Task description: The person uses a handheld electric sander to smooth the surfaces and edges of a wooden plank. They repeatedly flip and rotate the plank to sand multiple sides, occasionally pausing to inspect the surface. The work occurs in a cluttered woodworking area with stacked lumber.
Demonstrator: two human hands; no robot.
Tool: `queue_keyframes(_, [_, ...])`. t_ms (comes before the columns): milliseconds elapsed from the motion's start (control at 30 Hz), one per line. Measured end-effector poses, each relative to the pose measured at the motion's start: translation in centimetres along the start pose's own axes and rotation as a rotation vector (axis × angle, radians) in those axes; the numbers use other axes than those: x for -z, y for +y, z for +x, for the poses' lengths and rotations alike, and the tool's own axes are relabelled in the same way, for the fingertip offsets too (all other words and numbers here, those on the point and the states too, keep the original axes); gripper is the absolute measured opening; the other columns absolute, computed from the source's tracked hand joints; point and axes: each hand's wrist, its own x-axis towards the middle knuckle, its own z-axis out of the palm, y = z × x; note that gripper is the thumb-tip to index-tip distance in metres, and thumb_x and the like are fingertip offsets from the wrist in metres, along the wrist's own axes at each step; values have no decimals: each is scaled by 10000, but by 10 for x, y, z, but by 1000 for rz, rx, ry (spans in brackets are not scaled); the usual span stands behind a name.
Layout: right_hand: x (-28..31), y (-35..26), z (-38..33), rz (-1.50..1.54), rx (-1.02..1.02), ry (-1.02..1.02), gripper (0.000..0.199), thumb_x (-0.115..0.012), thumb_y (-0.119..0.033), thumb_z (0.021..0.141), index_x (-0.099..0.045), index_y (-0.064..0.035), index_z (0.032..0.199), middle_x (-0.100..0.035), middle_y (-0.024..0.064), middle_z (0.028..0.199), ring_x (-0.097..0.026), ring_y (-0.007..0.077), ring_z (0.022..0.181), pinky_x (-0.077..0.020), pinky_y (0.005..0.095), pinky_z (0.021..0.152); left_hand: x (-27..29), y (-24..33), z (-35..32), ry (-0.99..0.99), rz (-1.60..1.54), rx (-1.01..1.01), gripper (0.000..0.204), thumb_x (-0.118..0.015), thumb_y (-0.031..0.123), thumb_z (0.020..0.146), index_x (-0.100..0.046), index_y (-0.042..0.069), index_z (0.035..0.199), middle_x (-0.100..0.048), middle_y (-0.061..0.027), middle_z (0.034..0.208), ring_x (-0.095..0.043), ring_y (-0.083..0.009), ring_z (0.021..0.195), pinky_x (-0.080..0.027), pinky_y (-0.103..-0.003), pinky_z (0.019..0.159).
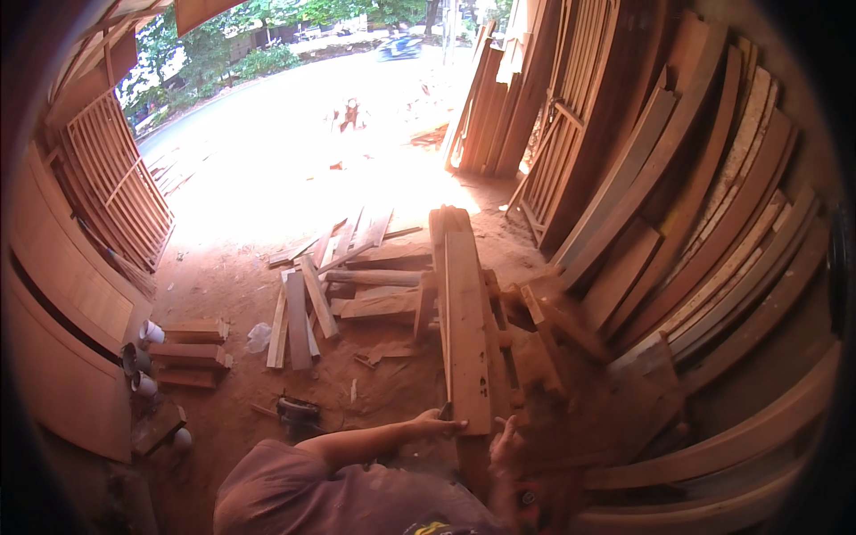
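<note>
A long light-brown wooden plank [467, 343] runs away from me, resting on a stack of timber at the middle. At its near end my left hand [439, 423] grips the left edge, fingertips lying across the top face. A small dark object [446, 411] shows beside that hand; its kind is unclear. Just right of the plank's near end is my right hand [506, 443], raised with its fingers apart and seemingly nothing in them. A few dark spots mark the plank's surface near its right edge.
Loose boards [299, 316] lie on the dirt floor to the left of the timber stack. Long planks [713, 205] lean along the right wall. Wooden panels [67, 285] and white containers [152, 333] stand at the left. A dark tool-like item [298, 410] sits near my left arm.
</note>
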Motion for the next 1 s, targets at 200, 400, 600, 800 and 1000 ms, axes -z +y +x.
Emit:
queue_keyframes(200, [-19, 9, 7, 92, -31, -119, 751, -405, -638, 1117, -723, 37, 1206, -394, -74, 531, -354, 44, 404, -255, 249, 390, 10, -25, 19, 22, -60, -30, 558, -853, 527, 902, -757, 65, 1200, -721, -42, 976, -661, -130, 827, -504, -286, 690])
queue_keyframes(400, [-13, -4, 3, 38, -78, -120, 766, -376, -648, 1121, -720, 34, 1185, -383, -57, 502, -328, 48, 389, -246, 253, 382, 10, -10, -6, 22, -183, -9, 593, -848, 518, 906, -740, 48, 1251, -719, -73, 1041, -670, -164, 877, -542, -320, 736])
queue_keyframes(600, [-7, -3, 0, 45, -59, -146, 767, -383, -656, 1116, -723, 32, 1138, -359, -61, 502, -323, 55, 387, -245, 254, 380, 12, 9, -23, -33, -116, 59, 675, -826, 542, 912, -685, 38, 1337, -669, -115, 1199, -646, -195, 988, -549, -333, 741])
queue_keyframes(800, [-15, -3, 3, 35, -113, -140, 725, -365, -679, 1109, -616, -80, 786, -356, -48, 495, -322, 77, 382, -240, 266, 377, 16, -3, -16, 11, -139, 68, 680, -826, 550, 907, -679, 45, 1339, -683, -90, 1174, -644, -179, 967, -547, -328, 733])
queue_keyframes(1000, [-14, 2, 10, 244, -101, -240, 736, -344, -734, 1084, -357, -201, 578, -343, -32, 465, -318, 106, 367, -234, 278, 372, 13, 16, -23, -9, -124, 78, 611, -854, 461, 905, -702, 41, 1322, -722, -58, 1128, -670, -182, 895, -558, -323, 755])
